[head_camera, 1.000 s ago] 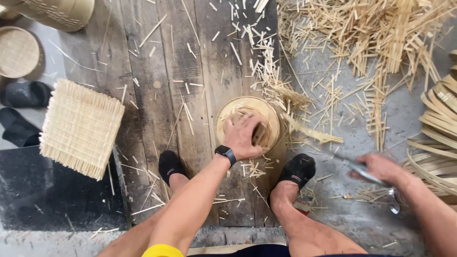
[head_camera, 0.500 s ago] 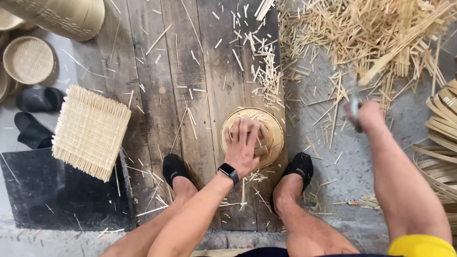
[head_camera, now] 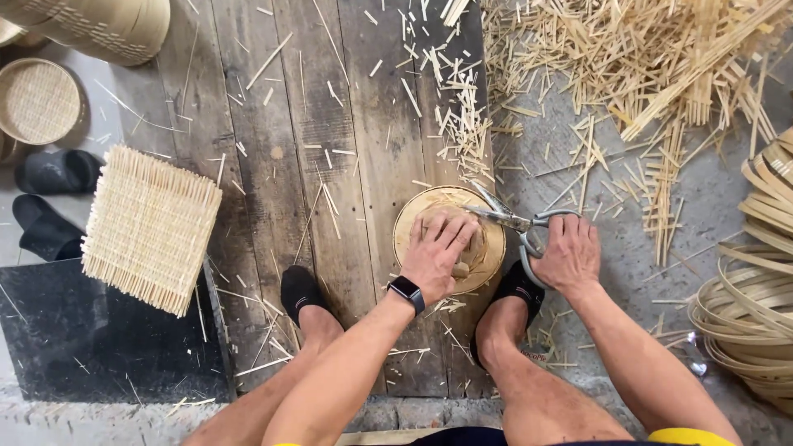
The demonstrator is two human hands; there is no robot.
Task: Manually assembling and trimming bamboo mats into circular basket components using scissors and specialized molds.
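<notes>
A small round bamboo steamer basket [head_camera: 489, 239] sits on a dark wooden board [head_camera: 330, 149] between my feet. My left hand [head_camera: 438, 252], with a black watch on its wrist, presses flat on top of the basket. My right hand [head_camera: 565, 254] grips grey-handled scissors [head_camera: 514, 220], whose open blades reach over the basket's upper right rim, close to my left fingertips.
A square woven bamboo mat [head_camera: 150, 228] lies at the left, partly on a black slab [head_camera: 99, 347]. Cut bamboo slivers [head_camera: 652, 74] are heaped at the upper right, coiled bamboo strips [head_camera: 747, 306] at the right. Round baskets [head_camera: 37, 99] and black shoes [head_camera: 49, 198] sit far left.
My right hand, with the scissors, has swung from the upper right scrap area down to the basket's rim. My left hand stays pressed on the basket.
</notes>
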